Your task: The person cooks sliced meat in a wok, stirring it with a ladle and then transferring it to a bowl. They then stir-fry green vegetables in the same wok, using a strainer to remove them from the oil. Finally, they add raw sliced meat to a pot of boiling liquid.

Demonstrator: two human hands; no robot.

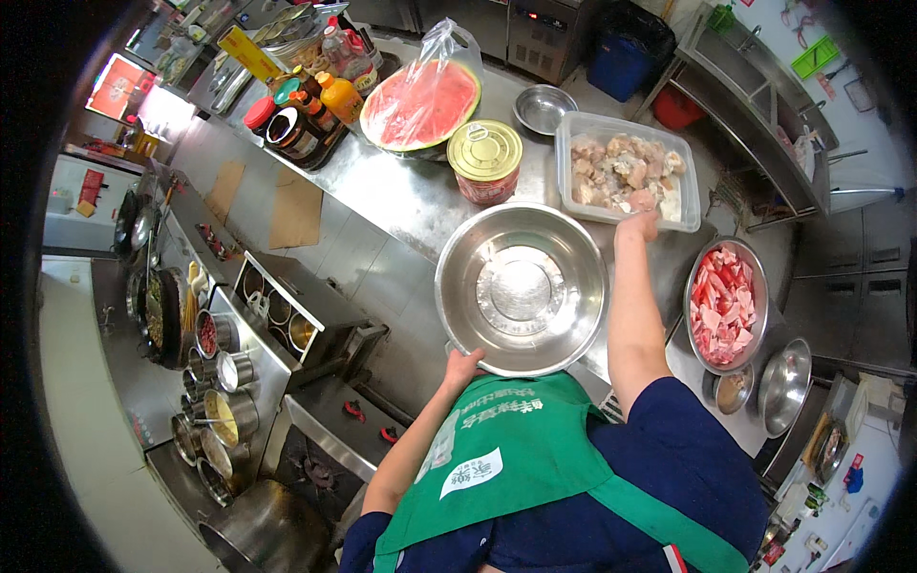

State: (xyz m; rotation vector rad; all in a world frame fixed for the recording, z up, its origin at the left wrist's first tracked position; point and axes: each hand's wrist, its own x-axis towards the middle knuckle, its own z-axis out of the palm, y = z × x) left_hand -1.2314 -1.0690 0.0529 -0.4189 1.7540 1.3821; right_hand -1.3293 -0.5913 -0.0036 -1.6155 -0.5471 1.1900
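Observation:
A large empty stainless steel basin [519, 290] rests at the table edge against my green apron. My left hand [466, 369] grips its near rim, with the thumb over the edge. To the right, my right hand [640, 215] reaches over the near wall of a clear plastic tub [566, 172]. Pale chunks of raw meat [620, 161] lie inside the tub, some with whitish liquid around them. The right fingers are among the chunks and partly hidden, so whether they hold a piece is unclear.
A large tin can [487, 161], a halved watermelon under plastic film [423, 104] and a small steel bowl [544, 109] stand on the steel table. Sauce bottles [340, 97] crowd its left end. Sliced raw meat [723, 304] fills a bowl at right. A stove with pots [229, 419] lies left.

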